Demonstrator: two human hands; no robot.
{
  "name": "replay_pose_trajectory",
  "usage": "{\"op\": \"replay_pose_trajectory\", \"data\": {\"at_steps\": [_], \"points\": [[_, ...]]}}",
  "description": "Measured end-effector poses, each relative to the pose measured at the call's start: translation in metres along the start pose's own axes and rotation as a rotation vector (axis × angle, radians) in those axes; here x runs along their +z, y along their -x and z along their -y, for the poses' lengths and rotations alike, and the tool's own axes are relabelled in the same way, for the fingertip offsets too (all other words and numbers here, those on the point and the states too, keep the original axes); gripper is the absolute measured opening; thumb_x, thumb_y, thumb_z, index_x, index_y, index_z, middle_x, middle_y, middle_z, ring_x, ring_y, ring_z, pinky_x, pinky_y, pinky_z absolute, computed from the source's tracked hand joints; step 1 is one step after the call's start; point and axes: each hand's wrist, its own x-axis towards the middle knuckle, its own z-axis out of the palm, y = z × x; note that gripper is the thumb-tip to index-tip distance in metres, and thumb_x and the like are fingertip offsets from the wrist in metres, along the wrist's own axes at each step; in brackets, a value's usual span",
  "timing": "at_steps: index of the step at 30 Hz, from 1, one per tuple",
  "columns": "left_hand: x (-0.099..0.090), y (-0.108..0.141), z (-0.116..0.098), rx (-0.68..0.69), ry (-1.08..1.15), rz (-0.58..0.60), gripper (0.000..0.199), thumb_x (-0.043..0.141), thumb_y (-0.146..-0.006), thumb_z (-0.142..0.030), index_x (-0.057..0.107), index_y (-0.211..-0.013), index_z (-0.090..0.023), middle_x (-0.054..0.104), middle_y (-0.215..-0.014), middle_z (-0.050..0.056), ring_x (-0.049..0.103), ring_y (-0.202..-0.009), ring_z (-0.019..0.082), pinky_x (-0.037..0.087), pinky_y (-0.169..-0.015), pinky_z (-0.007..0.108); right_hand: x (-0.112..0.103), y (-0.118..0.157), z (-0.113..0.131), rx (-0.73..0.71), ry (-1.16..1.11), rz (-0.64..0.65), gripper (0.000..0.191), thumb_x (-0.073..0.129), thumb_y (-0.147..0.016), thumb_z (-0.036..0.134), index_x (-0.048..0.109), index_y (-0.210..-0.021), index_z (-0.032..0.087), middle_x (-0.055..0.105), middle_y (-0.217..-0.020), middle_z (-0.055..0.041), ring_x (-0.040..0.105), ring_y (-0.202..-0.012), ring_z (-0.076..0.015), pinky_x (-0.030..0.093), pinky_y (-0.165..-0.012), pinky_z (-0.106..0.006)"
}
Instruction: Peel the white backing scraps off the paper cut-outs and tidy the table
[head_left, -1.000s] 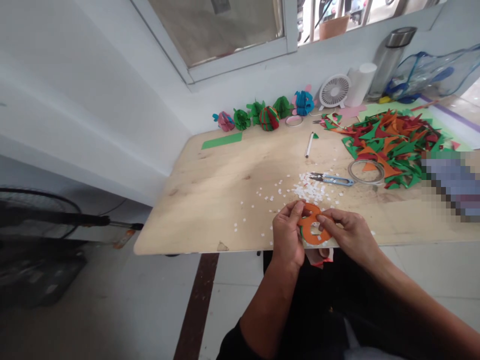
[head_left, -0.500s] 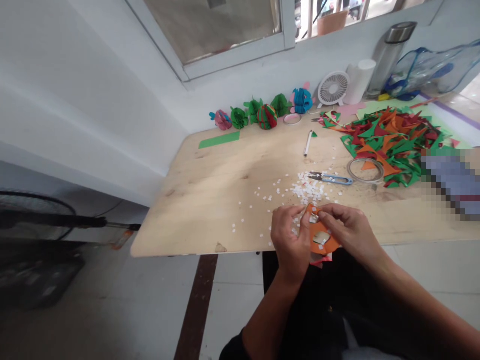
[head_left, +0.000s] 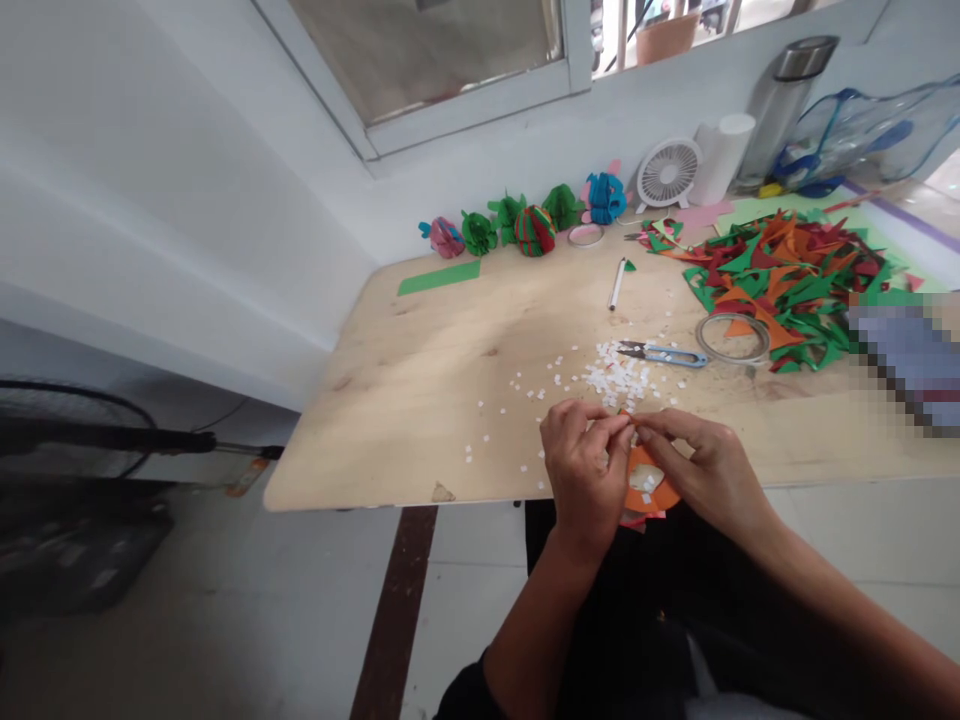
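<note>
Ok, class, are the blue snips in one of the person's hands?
No, the blue snips lie on the wooden table, while the left hand and right hand hold the orange cutout.

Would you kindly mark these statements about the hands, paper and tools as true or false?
1. The left hand and right hand both hold the orange paper piece. True.
2. The blue snips are in the right hand. False: they lie on the table beside white bits.
3. The small white fan stands between the blue paper figure and a white cylinder. True.
4. The green strip lies on the scrap heap. False: it lies flat on the table.
</note>
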Motion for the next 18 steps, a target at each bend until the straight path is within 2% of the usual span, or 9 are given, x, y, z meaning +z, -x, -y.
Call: {"op": "replay_pose_trajectory", "data": {"at_steps": [6, 9, 14, 18], "points": [[-0.0021, -0.0003, 0.0002, -0.157, 0.214, 0.006, 0.006, 0.066, -0.081, -0.017, 0.071, -0.08, -0.02, 0.064, -0.084, 0.004, 0.059, -0.086, 0.018, 0.048, -0.079, 0.031, -0.0018, 0.0011, 0.0051, -0.006, 0.003, 0.006, 0.021, 0.055, -0.087, 0.03, 0.075, -0.085, 0.025, 0.075, -0.083, -0.003, 0.069, -0.08, -0.0209, 0.052, -0.069, -0.029], [-0.003, 0.0001, -0.0006, -0.212, 0.251, 0.016, 0.007, 0.065, -0.081, -0.016, 0.071, -0.08, -0.02, 0.064, -0.084, 0.003, 0.06, -0.086, 0.017, 0.048, -0.079, 0.03, -0.0022, 0.0021, 0.006, -0.015, 0.017, 0.003, 0.023, 0.053, -0.088, 0.031, 0.074, -0.084, 0.024, 0.074, -0.08, -0.0024, 0.068, -0.077, -0.0198, 0.051, -0.066, -0.028], [-0.0038, 0.0012, 0.0002, -0.181, 0.221, 0.054, 0.006, 0.068, -0.08, -0.017, 0.071, -0.084, -0.019, 0.063, -0.088, 0.004, 0.059, -0.09, 0.018, 0.048, -0.082, 0.032, -0.0023, 0.0026, 0.0054, -0.035, 0.015, -0.014, 0.02, 0.055, -0.088, 0.028, 0.075, -0.088, 0.022, 0.075, -0.082, -0.0018, 0.069, -0.075, -0.0179, 0.051, -0.066, -0.025], [-0.0036, 0.0005, 0.0019, -0.156, 0.212, 0.049, 0.004, 0.067, -0.081, -0.019, 0.071, -0.082, -0.02, 0.063, -0.087, 0.004, 0.059, -0.089, 0.017, 0.049, -0.082, 0.032, -0.0035, 0.0028, 0.0059, -0.053, 0.036, -0.002, 0.02, 0.055, -0.088, 0.026, 0.074, -0.083, 0.022, 0.074, -0.08, -0.0019, 0.068, -0.076, -0.0178, 0.05, -0.065, -0.024]]}}
